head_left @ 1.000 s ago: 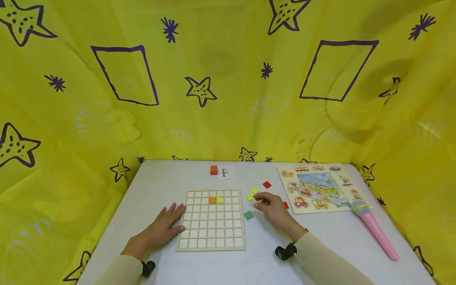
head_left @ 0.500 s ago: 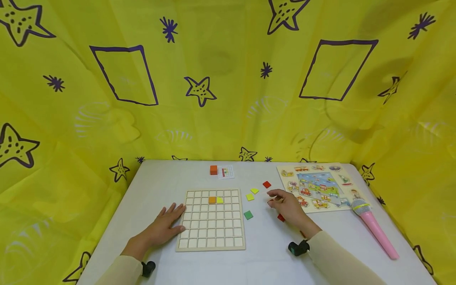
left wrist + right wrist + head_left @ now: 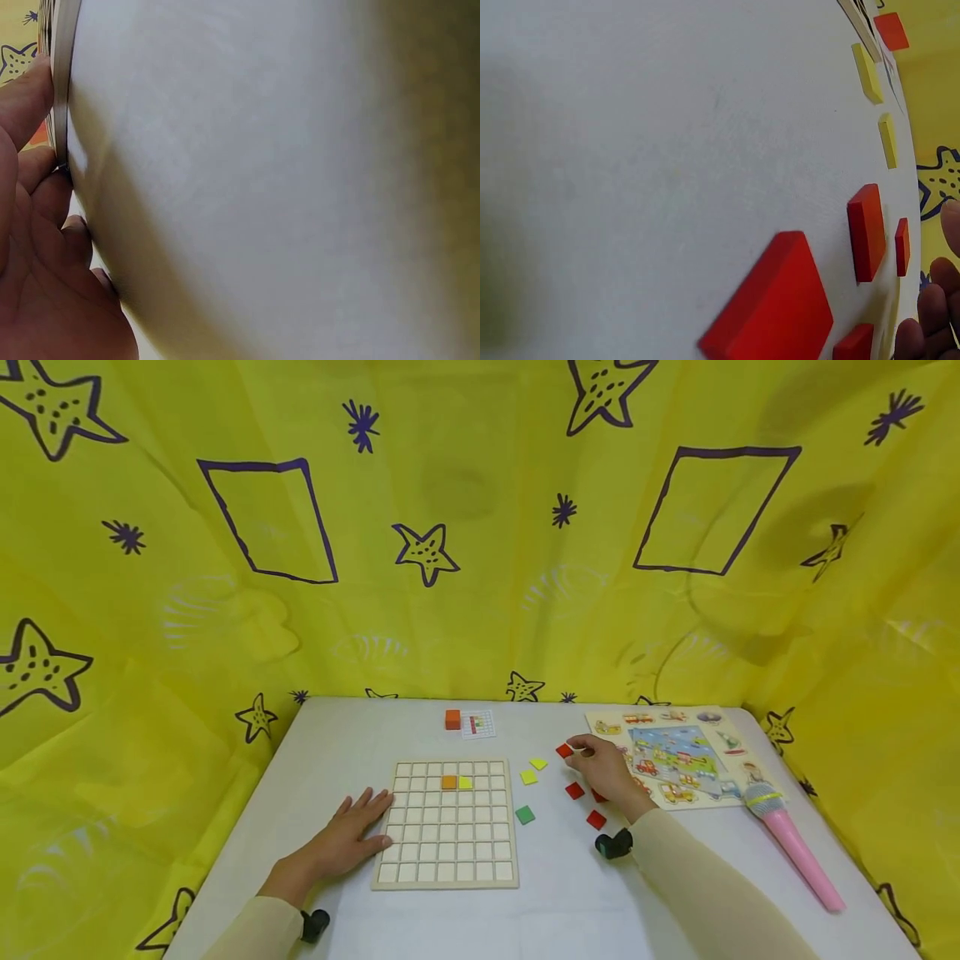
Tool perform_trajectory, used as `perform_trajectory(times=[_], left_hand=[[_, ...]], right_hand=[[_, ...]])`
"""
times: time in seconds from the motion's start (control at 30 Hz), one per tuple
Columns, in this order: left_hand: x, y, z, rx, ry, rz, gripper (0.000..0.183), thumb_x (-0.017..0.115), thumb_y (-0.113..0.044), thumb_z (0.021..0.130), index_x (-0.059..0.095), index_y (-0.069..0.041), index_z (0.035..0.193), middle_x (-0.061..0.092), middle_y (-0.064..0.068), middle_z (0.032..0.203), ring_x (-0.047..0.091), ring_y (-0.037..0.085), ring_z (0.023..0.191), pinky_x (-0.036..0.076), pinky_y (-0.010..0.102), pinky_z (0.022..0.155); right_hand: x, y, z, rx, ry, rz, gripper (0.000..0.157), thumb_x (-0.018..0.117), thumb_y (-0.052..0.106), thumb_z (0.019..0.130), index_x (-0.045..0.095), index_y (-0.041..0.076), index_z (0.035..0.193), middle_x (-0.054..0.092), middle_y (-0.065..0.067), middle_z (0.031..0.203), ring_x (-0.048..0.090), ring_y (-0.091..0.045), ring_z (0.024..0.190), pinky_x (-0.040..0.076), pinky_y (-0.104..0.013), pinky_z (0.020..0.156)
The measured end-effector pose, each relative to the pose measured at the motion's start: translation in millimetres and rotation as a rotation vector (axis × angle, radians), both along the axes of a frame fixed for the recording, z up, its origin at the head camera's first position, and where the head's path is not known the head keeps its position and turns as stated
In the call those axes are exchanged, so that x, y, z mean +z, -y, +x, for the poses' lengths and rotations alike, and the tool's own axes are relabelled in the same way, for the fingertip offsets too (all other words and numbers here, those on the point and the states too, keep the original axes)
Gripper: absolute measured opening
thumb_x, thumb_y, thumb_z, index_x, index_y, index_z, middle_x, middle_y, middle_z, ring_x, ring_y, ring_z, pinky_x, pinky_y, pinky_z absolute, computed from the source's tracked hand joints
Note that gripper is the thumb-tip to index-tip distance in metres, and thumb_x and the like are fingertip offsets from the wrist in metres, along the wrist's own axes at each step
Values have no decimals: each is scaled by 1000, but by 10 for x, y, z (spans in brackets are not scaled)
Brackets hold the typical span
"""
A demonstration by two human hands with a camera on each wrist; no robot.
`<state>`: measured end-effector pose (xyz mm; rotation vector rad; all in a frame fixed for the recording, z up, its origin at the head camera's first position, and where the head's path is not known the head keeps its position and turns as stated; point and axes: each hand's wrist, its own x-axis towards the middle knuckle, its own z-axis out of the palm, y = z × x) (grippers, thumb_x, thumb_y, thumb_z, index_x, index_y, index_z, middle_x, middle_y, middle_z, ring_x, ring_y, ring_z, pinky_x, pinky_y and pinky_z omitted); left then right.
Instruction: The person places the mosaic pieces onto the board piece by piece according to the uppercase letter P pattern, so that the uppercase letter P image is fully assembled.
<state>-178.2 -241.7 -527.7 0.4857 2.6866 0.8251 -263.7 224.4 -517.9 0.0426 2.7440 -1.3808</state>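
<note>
My left hand (image 3: 347, 835) rests with spread fingers at the left edge of a wooden grid board (image 3: 420, 887); the left wrist view has its fingertips (image 3: 34, 90) against the board's rim (image 3: 63, 90). An orange tile (image 3: 448, 782) and a yellow tile (image 3: 466, 782) lie side by side in the grid. Over to the right, my right hand (image 3: 606, 770) reaches low over the table, thumb and index finger right beside a red tile (image 3: 564, 750). In the right wrist view that tile (image 3: 902, 247) lies on the table, with a gap between it and the loosely bent fingers.
Between board and right hand lie two yellow tiles (image 3: 529, 777) and a green tile (image 3: 525, 815). More red tiles (image 3: 596, 819) lie below the hand. Behind stand an orange-red cube (image 3: 452, 720) and a pattern card (image 3: 477, 724). A picture puzzle (image 3: 675, 760) and pink microphone (image 3: 802, 860) are at right.
My right hand has moved from beside the yellow tiles back to the right, then away to the far red tile, uncovering red tiles below it. My left hand has stayed put.
</note>
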Motion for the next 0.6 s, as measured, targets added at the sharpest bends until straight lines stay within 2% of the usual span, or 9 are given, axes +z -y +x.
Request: perform_trajectory(times=[0.13, 0.4, 0.6], left_hand=[[-18, -1, -8, -9, -11, -2, 77, 68, -37, 103, 34, -9, 166, 30, 13, 173, 12, 42, 163, 1, 62, 132], [-11, -2, -2, 1, -10, 11, 76, 69, -36, 102, 35, -8, 165, 30, 14, 173, 11, 42, 163, 1, 63, 131], [11, -8, 5, 1, -9, 12, 76, 68, -35, 103, 35, -7, 165, 30, 14, 173, 11, 42, 163, 0, 62, 131]], right_hand=[[-73, 43, -88, -4, 14, 35, 36, 69, 14, 102, 66, 4, 136, 67, -18, 132, 61, -30, 108, 54, -43, 96], [-138, 132, -151, -10, 1, 121, 33, 71, 14, 100, 67, 2, 130, 69, -16, 118, 59, -27, 95, 53, -39, 84], [-145, 132, -152, 33, 21, 92, 27, 69, 6, 99, 68, 4, 126, 68, -14, 114, 57, -24, 91, 51, -34, 79]])
